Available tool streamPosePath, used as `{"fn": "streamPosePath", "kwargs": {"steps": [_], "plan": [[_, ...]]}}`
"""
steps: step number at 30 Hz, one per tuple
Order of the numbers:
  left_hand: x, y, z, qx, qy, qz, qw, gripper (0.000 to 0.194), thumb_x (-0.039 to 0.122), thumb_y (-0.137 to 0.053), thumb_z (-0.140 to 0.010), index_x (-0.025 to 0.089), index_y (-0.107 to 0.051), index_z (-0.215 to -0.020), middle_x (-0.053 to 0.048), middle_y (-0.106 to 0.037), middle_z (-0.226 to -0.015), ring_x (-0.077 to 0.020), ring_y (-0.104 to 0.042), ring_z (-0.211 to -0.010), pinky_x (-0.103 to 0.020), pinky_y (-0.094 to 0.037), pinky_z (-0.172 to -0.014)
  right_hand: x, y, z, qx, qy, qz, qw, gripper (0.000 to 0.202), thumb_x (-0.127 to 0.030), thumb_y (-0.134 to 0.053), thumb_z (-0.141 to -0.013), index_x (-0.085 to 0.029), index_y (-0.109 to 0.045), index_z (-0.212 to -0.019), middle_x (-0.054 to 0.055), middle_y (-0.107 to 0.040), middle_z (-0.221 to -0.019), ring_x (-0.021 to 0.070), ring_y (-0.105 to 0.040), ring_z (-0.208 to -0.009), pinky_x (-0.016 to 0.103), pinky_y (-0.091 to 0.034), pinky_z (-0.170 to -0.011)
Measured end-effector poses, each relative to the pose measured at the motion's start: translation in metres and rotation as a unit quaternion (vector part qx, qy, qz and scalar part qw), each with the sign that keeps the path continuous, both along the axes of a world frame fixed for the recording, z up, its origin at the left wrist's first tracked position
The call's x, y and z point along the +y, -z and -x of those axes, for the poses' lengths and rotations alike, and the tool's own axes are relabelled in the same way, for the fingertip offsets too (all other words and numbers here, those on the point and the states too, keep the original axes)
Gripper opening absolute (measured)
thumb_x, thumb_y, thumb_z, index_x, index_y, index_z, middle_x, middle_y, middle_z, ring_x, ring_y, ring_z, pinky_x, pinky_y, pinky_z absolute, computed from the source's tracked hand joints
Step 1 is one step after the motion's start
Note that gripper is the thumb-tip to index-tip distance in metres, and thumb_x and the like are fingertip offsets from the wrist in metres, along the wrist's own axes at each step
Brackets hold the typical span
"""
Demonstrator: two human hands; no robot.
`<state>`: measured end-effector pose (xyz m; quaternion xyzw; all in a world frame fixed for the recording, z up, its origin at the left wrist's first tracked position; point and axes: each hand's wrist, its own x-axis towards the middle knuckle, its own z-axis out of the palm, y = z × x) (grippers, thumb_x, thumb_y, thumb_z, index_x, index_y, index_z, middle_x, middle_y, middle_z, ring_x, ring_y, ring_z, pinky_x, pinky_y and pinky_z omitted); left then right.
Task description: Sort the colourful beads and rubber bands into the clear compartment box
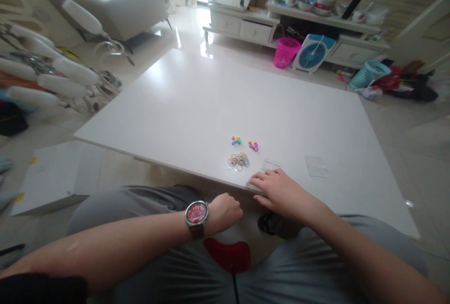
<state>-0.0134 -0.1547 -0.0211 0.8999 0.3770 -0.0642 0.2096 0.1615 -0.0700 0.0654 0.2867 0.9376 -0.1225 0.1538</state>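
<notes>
A small pile of metal rings [239, 160] lies near the front edge of the white table [211, 102]. Just behind it are a multicoloured bead cluster [236, 140] and a pink one [253, 145]. My right hand [276, 189] rests on the table edge with its fingers spread, holding nothing, beside a clear plastic piece [271, 164]. Farther right lies a clear flat case [316, 166]. My left hand [224, 212], below the table edge and over my lap, has its fingers curled in; whether anything is inside is hidden. A watch [196, 213] is on that wrist.
A red object [230, 253] is between my legs. A white box [52, 175] stands on the floor at the left, near a chandelier [70, 70]. Beyond the table are a pink basket [286, 52], a blue fan [312, 54] and a low cabinet [253, 30].
</notes>
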Motion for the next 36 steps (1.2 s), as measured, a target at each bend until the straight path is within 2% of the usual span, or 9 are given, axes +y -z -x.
{"fn": "streamPosePath", "kwargs": {"steps": [5, 9, 14, 20, 25, 27, 29, 32, 36], "plan": [[0.005, -0.008, -0.001, 0.002, 0.054, -0.024, 0.998, 0.012, 0.01, -0.063, -0.081, 0.014, -0.072, -0.074, -0.009, -0.074, -0.075, -0.0225, -0.07, -0.067, -0.032, -0.048, -0.059, 0.0, 0.001, -0.001, 0.006, 0.006, -0.005, 1.0, 0.029, -0.033, -0.057, -0.093, -0.022, -0.063, -0.118, 0.009, -0.067, -0.116, 0.0277, -0.06, -0.105, 0.04, -0.041, -0.088], [0.008, -0.006, -0.001, -0.04, 0.058, -0.064, 0.995, 0.015, 0.01, -0.065, -0.08, 0.015, -0.069, -0.067, -0.008, -0.07, -0.065, -0.0187, -0.066, -0.058, -0.03, -0.047, -0.057, 0.001, 0.003, -0.001, 0.012, -0.004, -0.001, 1.0, 0.028, -0.032, -0.059, -0.092, -0.021, -0.063, -0.117, 0.009, -0.067, -0.114, 0.0274, -0.06, -0.105, 0.038, -0.042, -0.085], [0.009, -0.004, -0.002, -0.072, 0.067, -0.086, 0.991, 0.015, 0.013, -0.066, -0.079, 0.016, -0.068, -0.065, -0.006, -0.068, -0.06, -0.0199, -0.064, -0.054, -0.032, -0.043, -0.05, 0.001, 0.005, -0.001, 0.017, -0.013, 0.005, 1.0, 0.022, -0.03, -0.061, -0.09, -0.021, -0.064, -0.11, 0.008, -0.067, -0.11, 0.0261, -0.061, -0.101, 0.036, -0.043, -0.081], [0.02, -0.023, 0.004, -0.064, 0.063, -0.059, 0.994, 0.017, 0.019, -0.062, -0.082, 0.016, -0.071, -0.068, -0.006, -0.07, -0.065, -0.02, -0.064, -0.056, -0.032, -0.042, -0.05, 0.002, 0.008, -0.003, 0.025, -0.021, 0.002, 0.999, 0.017, -0.029, -0.061, -0.089, -0.02, -0.064, -0.103, 0.008, -0.068, -0.104, 0.025, -0.062, -0.096, 0.035, -0.043, -0.077], [0.065, -0.059, 0.033, -0.087, -0.02, 0.045, 0.995, 0.017, 0.018, -0.059, -0.079, 0.022, -0.075, -0.076, -0.001, -0.07, -0.066, -0.0139, -0.06, -0.058, -0.025, -0.043, -0.057, 0.001, 0.009, -0.005, 0.034, -0.015, 0.004, 0.999, 0.021, -0.029, -0.062, -0.089, -0.02, -0.065, -0.108, 0.007, -0.069, -0.105, 0.0247, -0.063, -0.097, 0.035, -0.044, -0.078], [0.088, -0.072, 0.047, -0.095, -0.08, 0.046, 0.991, 0.02, 0.016, -0.056, -0.08, 0.02, -0.075, -0.079, -0.001, -0.07, -0.066, -0.0123, -0.06, -0.059, -0.024, -0.044, -0.061, 0.001, 0.008, -0.005, 0.033, -0.015, 0.004, 0.999, 0.02, -0.029, -0.062, -0.089, -0.02, -0.065, -0.107, 0.008, -0.069, -0.104, 0.0252, -0.063, -0.097, 0.035, -0.044, -0.079], [0.107, -0.077, 0.06, -0.086, -0.158, 0.006, 0.984, 0.021, 0.019, -0.054, -0.083, 0.019, -0.075, -0.083, -0.003, -0.071, -0.072, -0.013, -0.061, -0.063, -0.024, -0.044, -0.063, 0.0, 0.006, -0.005, 0.031, -0.012, 0.002, 0.999, 0.02, -0.029, -0.062, -0.089, -0.019, -0.065, -0.106, 0.009, -0.069, -0.105, 0.0257, -0.063, -0.097, 0.036, -0.045, -0.08], [0.125, -0.072, 0.074, -0.071, -0.237, -0.086, 0.965, 0.021, 0.023, -0.055, -0.084, 0.02, -0.074, -0.093, -0.004, -0.073, -0.086, -0.0169, -0.064, -0.077, -0.027, -0.047, -0.074, 0.0, 0.004, -0.007, 0.033, -0.007, 0.001, 0.999, 0.021, -0.029, -0.062, -0.089, -0.02, -0.065, -0.108, 0.009, -0.069, -0.106, 0.026, -0.063, -0.098, 0.037, -0.046, -0.081], [0.14, -0.049, 0.078, -0.09, -0.219, -0.134, 0.962, 0.03, 0.021, -0.055, -0.084, 0.021, -0.068, -0.11, -0.006, -0.068, -0.107, -0.0198, -0.064, -0.095, -0.031, -0.05, -0.085, -0.002, 0.0, -0.011, 0.033, -0.005, 0.003, 0.999, 0.022, -0.031, -0.062, -0.09, -0.02, -0.065, -0.109, 0.01, -0.068, -0.109, 0.0264, -0.062, -0.101, 0.038, -0.046, -0.084]]}}
